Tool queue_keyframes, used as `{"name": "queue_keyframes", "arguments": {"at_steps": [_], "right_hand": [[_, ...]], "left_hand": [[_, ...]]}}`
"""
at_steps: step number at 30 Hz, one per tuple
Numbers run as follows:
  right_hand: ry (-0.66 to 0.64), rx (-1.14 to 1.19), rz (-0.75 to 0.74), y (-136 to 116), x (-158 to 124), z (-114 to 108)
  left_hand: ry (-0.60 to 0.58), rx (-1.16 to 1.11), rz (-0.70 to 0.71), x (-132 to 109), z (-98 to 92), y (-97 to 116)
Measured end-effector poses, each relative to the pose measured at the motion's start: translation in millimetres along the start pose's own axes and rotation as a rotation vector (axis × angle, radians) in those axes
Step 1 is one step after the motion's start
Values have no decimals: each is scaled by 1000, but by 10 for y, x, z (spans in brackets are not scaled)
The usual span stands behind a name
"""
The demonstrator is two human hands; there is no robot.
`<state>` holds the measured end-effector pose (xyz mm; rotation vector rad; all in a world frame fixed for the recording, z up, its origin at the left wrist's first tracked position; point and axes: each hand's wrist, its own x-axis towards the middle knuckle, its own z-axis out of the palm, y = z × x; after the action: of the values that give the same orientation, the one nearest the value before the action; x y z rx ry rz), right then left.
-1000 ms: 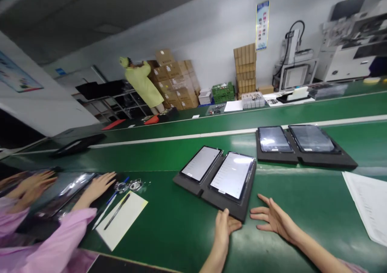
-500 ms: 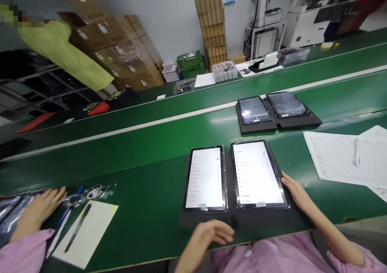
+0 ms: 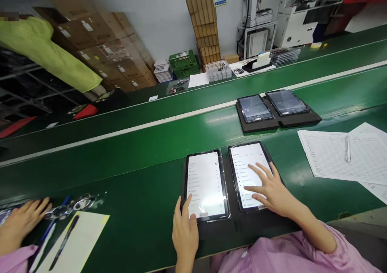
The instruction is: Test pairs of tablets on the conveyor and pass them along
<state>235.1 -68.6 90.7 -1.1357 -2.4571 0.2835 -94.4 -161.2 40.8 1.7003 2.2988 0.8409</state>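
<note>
Fingers of the right hand lie spread and open on the lit screen of the right tablet, gripping nothing. Left hand rests open too, its thumb and forefinger on the lower edge of the left tablet. Both tablets sit side by side in a black foam tray on the green worktop. Farther back, a second tray holds two dark tablets. Printed sheets lie to the right.
</note>
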Motion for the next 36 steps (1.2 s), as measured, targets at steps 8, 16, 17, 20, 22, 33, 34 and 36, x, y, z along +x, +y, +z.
{"name": "queue_keyframes", "arguments": {"at_steps": [8,16,17,20,22,33,34,36], "right_hand": [[246,477,413,767,-425,233],[82,226,91,324,-274,33],[66,169,58,272,-258,-1],[95,18,11,187,-241,-25],[130,-46,-11,186,-256,-23],[260,-101,109,296,-304,-113],[241,-110,104,294,-292,-90],[200,-132,89,278,-258,-51]], "left_hand": [[14,-129,118,-253,-24,-95],[84,-237,120,-171,-70,-160],[99,-188,156,-145,-75,-136],[66,-82,231,-96,-92,-69],[0,-47,215,-87,-98,-44],[21,-346,34,-78,-70,-107],[19,-338,42,-55,-85,-111],[16,-298,83,7,-123,-101]]}}
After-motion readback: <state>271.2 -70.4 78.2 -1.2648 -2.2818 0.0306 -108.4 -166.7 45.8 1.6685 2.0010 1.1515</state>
